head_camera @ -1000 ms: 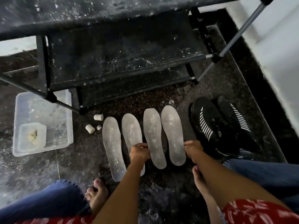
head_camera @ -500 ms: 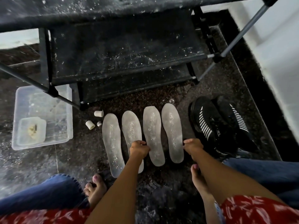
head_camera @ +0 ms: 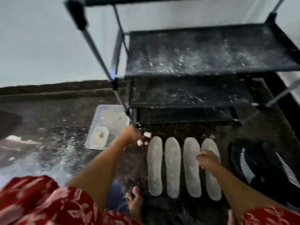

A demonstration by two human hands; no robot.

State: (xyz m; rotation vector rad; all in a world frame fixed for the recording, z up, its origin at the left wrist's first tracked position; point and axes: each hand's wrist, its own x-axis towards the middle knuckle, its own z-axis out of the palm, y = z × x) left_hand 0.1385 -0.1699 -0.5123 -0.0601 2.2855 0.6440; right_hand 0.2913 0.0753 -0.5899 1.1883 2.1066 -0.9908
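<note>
Insoles (head_camera: 172,166), four pale ones, lie flat on the dark floor (head_camera: 48,119) side by side. Their long axes run away from the person, toes toward the black rack (head_camera: 203,51) and heels near a bare foot (head_camera: 135,202). The whole view is smeared by motion, so edges and fingers are hard to make out.

The left hand (head_camera: 131,135) is stretched forward with the arm nearly straight, at the small white pieces (head_camera: 147,134) by the rack's leg. Its fingers look curled, but I cannot tell whether they hold a piece. The right hand (head_camera: 208,160) sits over the two rightmost insoles and hides their middles, knuckles up and fingers bent. Whether it pinches an insole is unclear.

A clear plastic container (head_camera: 103,117) stands left of the rack. Black shoes (head_camera: 259,168) at the right are cut off by the frame.
</note>
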